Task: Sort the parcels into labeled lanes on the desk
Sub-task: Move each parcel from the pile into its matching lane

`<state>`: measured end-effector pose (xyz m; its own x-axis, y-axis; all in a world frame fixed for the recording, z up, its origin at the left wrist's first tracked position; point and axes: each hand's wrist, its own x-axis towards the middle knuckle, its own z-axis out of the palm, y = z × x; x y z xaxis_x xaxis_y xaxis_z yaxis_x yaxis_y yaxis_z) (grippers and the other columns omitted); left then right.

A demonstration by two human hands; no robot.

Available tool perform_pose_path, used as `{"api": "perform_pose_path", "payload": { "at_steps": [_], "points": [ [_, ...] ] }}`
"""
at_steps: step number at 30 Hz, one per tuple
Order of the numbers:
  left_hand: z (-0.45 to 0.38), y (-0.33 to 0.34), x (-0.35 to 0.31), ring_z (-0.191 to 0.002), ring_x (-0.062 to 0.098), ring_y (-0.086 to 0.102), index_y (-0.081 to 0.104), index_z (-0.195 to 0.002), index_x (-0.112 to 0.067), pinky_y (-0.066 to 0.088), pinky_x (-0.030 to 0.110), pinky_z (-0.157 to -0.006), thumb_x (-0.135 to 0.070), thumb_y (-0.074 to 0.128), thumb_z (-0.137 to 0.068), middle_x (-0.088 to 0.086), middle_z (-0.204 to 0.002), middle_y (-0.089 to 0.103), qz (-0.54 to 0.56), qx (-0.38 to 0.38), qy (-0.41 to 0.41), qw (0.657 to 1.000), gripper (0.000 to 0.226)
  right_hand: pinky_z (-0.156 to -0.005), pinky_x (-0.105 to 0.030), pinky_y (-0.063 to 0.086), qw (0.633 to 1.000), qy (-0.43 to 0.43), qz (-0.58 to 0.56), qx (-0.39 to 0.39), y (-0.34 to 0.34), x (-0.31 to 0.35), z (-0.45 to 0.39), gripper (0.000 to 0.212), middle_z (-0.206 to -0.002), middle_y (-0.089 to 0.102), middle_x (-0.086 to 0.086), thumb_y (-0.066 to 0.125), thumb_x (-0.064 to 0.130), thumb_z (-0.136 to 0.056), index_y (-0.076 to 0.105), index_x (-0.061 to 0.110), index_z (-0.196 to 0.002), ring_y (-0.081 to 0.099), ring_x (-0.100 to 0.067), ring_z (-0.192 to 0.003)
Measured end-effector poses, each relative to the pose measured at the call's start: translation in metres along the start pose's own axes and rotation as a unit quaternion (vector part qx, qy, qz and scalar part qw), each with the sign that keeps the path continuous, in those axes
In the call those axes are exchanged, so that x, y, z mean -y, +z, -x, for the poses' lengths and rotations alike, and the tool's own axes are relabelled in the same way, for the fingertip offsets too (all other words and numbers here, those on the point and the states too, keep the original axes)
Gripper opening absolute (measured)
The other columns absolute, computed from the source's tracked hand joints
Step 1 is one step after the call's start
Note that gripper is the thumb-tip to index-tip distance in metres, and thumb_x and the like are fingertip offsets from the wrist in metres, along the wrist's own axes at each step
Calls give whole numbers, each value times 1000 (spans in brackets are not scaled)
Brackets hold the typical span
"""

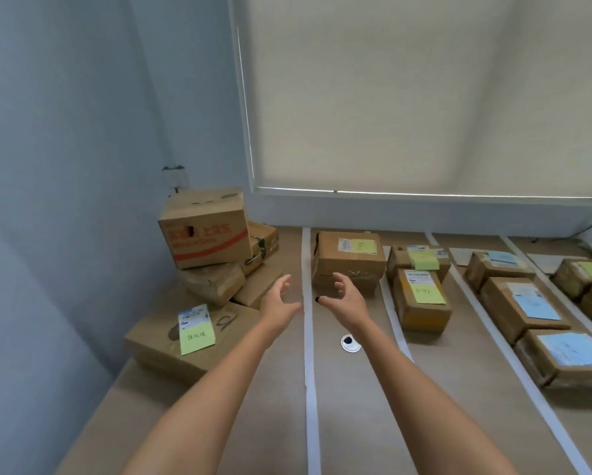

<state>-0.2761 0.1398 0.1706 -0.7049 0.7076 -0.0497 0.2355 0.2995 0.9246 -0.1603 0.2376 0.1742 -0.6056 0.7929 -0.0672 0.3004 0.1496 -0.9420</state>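
Reaching open hands [280, 303] toward parcel [347, 260]

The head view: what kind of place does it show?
Probably an office room set up for parcel sorting: a desk divided by white tape strips, cardboard parcels with sticky notes, and a window blind.

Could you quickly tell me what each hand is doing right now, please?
Left hand: open, fingers spread, holding nothing, above the desk.
Right hand: open, fingers loosely curved, holding nothing, just in front of the cardboard parcel.
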Motion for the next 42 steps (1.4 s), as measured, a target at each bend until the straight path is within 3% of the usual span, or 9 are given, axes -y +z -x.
{"api": "perform_pose_path", "payload": {
  "at_steps": [7,12,16,21,25,28,30,36,42],
  "points": [
    [-20,-92,66,-120,18,47,39,-139,-18,40,24,-82,2,61,-81,8,-138,47,20,1,-51,998,65,-102,-33,37,998,30,12,49,93,23,-13,70,-145,39,-11,68,13,-82,35,16,-143,38,-24,-133],
    [-48,-140,113,-122,23,47,44,-133,-17,40,27,-84,1,61,-82,9,-135,49,41,-33,-90,995,57,-99,-31,38,996,47,9,72,146,29,-30,70,-146,36,-11,66,14,-83,31,15,-144,36,-25,-133],
    [-72,-176,125,-101,13,55,45,-131,-16,44,21,-74,-3,58,-86,6,-134,52,29,-84,-102,991,49,-91,-29,38,996,50,-12,69,172,49,-59,67,-145,36,-8,62,19,-86,30,18,-145,40,-18,-123],
    [-131,-246,96,-133,23,38,27,-146,-18,32,37,-105,-13,48,-93,5,-149,36,86,-203,-83,972,57,-93,-29,35,998,10,-56,15,183,99,-119,58,-144,41,-8,48,33,-95,26,18,-146,43,-20,-125],
    [-176,-277,63,-139,20,28,21,-149,-21,27,35,-108,-20,39,-98,3,-154,27,134,-150,-30,979,54,-104,-37,36,998,-17,-53,-32,198,126,-157,57,-147,38,-6,39,38,-97,19,22,-148,40,-22,-130],
    [-185,-267,53,-112,13,53,32,-144,-26,42,23,-83,-23,35,-98,3,-138,49,144,-79,-22,986,46,-106,-44,37,998,-28,-54,-30,214,129,-167,55,-141,43,-6,39,37,-97,20,23,-147,43,-25,-128],
    [-185,-258,51,-97,8,56,35,-141,-28,42,21,-68,-23,38,-97,1,-125,56,162,-74,-19,984,44,-103,-41,38,996,-28,-70,-40,219,127,-168,54,-139,45,-4,40,36,-97,21,24,-146,45,-21,-122],
    [-175,-251,47,-96,10,55,33,-142,-26,42,24,-65,-22,39,-96,0,-120,57,204,-83,-24,975,46,-91,-32,37,997,-28,-60,-44,197,124,-156,57,-139,46,-1,43,39,-95,25,20,-146,47,-18,-119],
    [-147,-200,7,-96,13,55,29,-144,-27,43,26,-67,-25,40,-96,3,-119,57,184,-28,6,982,49,-89,-39,47,993,-13,-51,-108,126,115,-117,52,-124,56,-5,45,40,-94,32,19,-139,54,-22,-110]
  ]
}}
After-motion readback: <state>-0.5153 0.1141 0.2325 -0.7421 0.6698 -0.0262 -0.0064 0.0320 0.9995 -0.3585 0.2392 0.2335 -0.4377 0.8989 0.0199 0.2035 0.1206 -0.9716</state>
